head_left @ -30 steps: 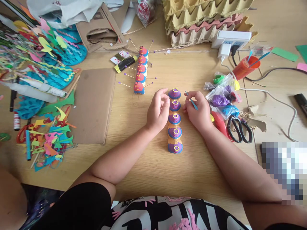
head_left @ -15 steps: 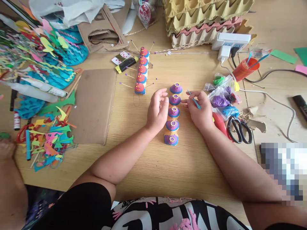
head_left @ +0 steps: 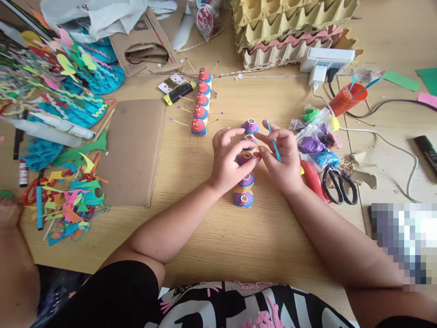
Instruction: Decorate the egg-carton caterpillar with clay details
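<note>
Through the head camera I find the five-mound strip (head_left: 243,199) standing on the desk (head_left: 191,232) in front of me, its purple and blue mounds in a line running away from my body, each with a yellow ring on top. My right hand (head_left: 284,159) is beside and partly above the strip, its grip closed on a slim blue tool (head_left: 273,142) that slants up between the fingers. My left hand (head_left: 227,159) is on the opposite side, fingers curved over the middle mounds, thumb and forefinger near the right fingertips. Something small and reddish may be pinched where the fingertips meet, but the view there is poor and I cannot tell whether the left grip is open or closed. The fingers partly cover the second and third mounds. Farther off and to the left, a red and blue strip (head_left: 201,101) bears purple-tipped sticks, with a flat piece of cardboard (head_left: 131,152) nearer on that side. To the right I record bagged clay (head_left: 313,143), black-handled scissors (head_left: 337,186) and an orange cup (head_left: 348,101) holding blue tools. Stacked egg trays (head_left: 293,29) are at the far side, just beside a white power strip (head_left: 329,55).
</note>
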`<state>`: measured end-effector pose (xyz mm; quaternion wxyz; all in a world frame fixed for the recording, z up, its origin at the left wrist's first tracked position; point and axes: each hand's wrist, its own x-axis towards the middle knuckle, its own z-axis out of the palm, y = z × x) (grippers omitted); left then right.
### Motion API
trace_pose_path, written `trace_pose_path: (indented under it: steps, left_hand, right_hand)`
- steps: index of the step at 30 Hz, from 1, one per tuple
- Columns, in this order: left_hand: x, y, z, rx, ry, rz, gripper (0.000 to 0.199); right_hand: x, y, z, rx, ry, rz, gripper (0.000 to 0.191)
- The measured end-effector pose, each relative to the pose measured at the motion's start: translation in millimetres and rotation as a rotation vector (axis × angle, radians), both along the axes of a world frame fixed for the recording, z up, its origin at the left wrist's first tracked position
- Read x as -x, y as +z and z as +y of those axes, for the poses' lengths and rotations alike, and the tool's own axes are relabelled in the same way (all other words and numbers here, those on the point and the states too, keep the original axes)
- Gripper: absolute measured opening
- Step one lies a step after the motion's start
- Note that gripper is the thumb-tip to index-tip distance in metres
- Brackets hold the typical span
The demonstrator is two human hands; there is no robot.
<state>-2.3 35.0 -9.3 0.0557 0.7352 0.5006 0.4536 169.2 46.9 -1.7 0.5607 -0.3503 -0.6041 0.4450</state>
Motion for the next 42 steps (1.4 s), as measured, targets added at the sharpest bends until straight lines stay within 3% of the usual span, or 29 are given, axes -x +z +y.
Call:
trace_pose_path:
  steps: [15, 19, 24, 33, 42]
  left_hand:
    - [2.9, -4.6, 2.9, 0.091, -0.058, 0.044, 0.015]
    - [3.9, -1.0, 2.3, 0.083, -0.074, -0.015, 0.017]
    - [4.3, 3.6, 2.1, 0.127, -0.030, -0.091, 0.016]
    - [5.4, -6.4, 7.7, 0.175, -0.057, -0.229, 0.012]
    - [5.1, -3.2, 6.6, 0.244, -0.157, -0.375, 0.036]
  right_hand:
    - [5.1, 10.1, -7.0, -0.018, 0.094, -0.007, 0.028]
    - [3.9, 9.1, -9.4, 0.026, 0.038, -0.008, 0.023]
    - [-0.2, 3.7, -3.4, 0.067, -0.090, 0.068, 0.033]
    - [-4.9, 10.3, -2.1, -0.119, -0.036, -0.293, 0.020]
    - [-4.7, 5.5, -0.2, -0.128, -0.083, -0.278, 0.017]
